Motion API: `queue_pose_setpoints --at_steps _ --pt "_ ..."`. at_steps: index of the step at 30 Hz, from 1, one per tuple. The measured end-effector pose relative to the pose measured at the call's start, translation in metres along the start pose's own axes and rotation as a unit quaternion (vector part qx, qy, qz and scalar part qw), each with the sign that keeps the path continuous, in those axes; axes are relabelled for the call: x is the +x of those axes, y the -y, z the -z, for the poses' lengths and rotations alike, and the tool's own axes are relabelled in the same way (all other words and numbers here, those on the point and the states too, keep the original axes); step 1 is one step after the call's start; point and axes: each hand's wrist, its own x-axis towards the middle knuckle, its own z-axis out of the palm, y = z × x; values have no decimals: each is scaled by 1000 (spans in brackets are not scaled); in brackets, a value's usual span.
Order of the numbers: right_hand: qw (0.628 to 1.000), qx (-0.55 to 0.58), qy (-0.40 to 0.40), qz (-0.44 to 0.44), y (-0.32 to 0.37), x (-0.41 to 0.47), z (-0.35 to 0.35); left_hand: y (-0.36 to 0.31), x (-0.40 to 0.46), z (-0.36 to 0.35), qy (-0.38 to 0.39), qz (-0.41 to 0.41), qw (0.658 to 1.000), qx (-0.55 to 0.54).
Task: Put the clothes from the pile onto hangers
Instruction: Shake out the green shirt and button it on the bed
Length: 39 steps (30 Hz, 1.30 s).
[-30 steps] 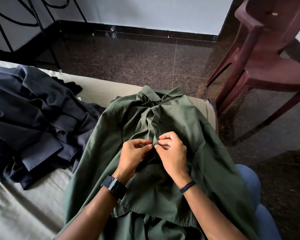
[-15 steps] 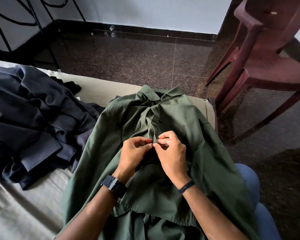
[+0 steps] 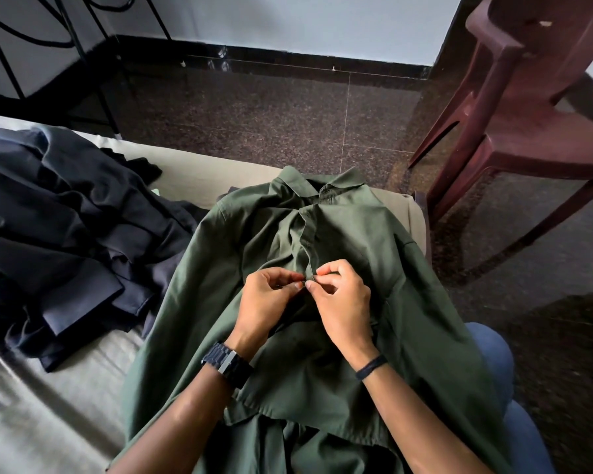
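Olive-green cotton button shirt [image 3: 339,336], frame ctr: left hand [image 3: 266,302] & right hand [image 3: 343,302] both pinch placket, mid-buttoning. Dark navy clothes pile [image 3: 65,234], left: unhung. No hanger seen.

Button: hidden behind the fingertips of the left hand [image 3: 266,301] and right hand [image 3: 343,302].
Hanger: cannot tell if one sits inside the green shirt [image 3: 322,388].
Dark clothes pile [image 3: 65,241]: cut off at the left edge.
Chair [image 3: 534,107]: cut off top and right.
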Motion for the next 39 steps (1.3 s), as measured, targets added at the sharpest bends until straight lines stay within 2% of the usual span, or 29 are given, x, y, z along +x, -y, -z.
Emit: queue_pose_setpoints --at_steps 6,10,14,20,24,28,36,39 --pt "998 -26 9 50 3 -6 -1 1 -2 -2 -29 10 999 -7" --pt "997 -48 12 65 3 -7 0 1 -6 -3 -25 26 998 -45" --pt "993 -64 5 100 3 -8 -1 0 -5 -3 -19 22 999 -23" --pt "973 -134 -1 187 0 -9 -5 3 1 -5 -36 25 999 21" --pt "960 -155 10 233 -1 -12 -5 2 0 -3 -35 43 998 -13" --pt "967 -121 14 222 -2 -9 -3 0 -3 -2 -17 42 998 -48" --pt "986 -76 -6 147 -3 -5 -1 -5 -6 -10 11 31 996 -88" --pt "992 -41 -12 117 -3 -5 0 -2 -6 -12 -4 28 997 -77"
